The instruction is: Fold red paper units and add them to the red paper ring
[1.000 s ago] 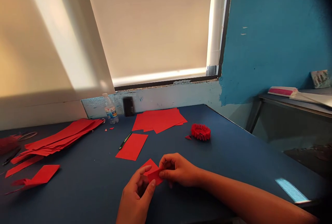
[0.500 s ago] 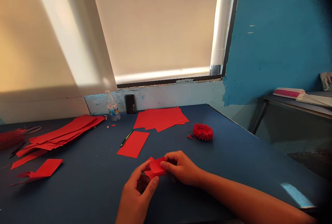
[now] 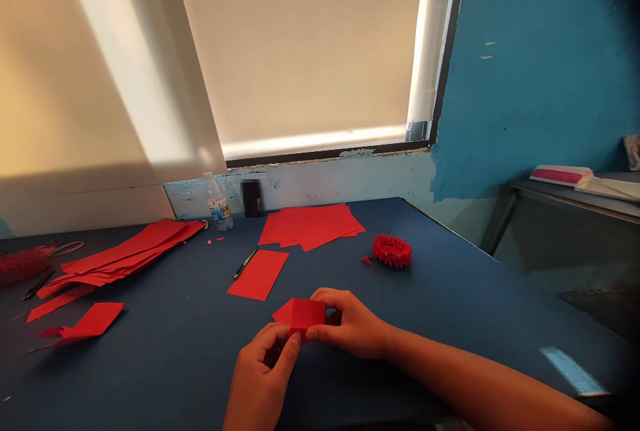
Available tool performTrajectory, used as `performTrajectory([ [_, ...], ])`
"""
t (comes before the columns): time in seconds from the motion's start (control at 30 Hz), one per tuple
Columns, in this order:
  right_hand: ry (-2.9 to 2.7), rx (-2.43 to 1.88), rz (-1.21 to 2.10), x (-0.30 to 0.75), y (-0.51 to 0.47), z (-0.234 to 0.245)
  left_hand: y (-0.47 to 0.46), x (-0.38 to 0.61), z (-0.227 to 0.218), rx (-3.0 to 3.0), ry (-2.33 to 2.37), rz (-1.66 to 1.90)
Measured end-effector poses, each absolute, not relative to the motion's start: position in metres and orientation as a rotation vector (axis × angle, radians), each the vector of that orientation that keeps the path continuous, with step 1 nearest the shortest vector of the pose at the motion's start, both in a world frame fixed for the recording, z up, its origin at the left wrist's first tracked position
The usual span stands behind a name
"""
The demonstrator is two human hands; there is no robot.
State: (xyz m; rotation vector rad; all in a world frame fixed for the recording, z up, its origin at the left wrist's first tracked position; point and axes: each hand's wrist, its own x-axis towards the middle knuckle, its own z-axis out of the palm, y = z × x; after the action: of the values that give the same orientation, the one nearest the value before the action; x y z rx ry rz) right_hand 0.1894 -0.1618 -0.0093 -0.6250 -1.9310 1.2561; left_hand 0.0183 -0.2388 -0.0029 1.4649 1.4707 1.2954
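Between my hands is a small piece of folded red paper (image 3: 306, 313), held just above the dark blue table. My left hand (image 3: 265, 364) pinches its lower left edge between thumb and fingers. My right hand (image 3: 347, 324) grips its right side, thumb at the lower edge and fingers behind. A pointed corner of the paper sticks out to the left. Beyond my hands lies a flat red paper sheet (image 3: 263, 278) with a pen or slim cutter (image 3: 247, 262) along its left edge. A pleated red paper ring (image 3: 392, 251) rests to the right, near a small red triangle (image 3: 367, 260).
Several red sheets (image 3: 315, 223) lie at the back of the table (image 3: 190, 364). A stack of red strips (image 3: 130, 252) and a folded red piece (image 3: 95, 323) are on the left. A plastic bottle (image 3: 219, 204) and a blurred dark object (image 3: 253, 198) stand by the wall.
The curled flap of the red paper has been laid flatter, and the paper now faces up squarely. My left thumb and right thumb have come closer together at its lower edge.
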Motion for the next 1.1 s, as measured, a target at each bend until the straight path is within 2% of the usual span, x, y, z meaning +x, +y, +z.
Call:
performTrajectory([
  [0.27, -1.867, -0.659, 1.408, 0.1880, -0.1614, -0.0171, -0.2393, 0.0196, 0.0004, 1.390, 1.449, 1.218],
  [0.73, -1.993, -0.690, 1.185, 0.1883, -0.1641, -0.0104, -0.2394, 0.0193, -0.0026, 1.418, 1.450, 1.215],
  [1.1, -1.950, -0.718, 1.283, 0.1869, -0.1652, -0.0095, -0.2382, 0.0168, -0.0017, 1.252, 1.453, 1.321],
])
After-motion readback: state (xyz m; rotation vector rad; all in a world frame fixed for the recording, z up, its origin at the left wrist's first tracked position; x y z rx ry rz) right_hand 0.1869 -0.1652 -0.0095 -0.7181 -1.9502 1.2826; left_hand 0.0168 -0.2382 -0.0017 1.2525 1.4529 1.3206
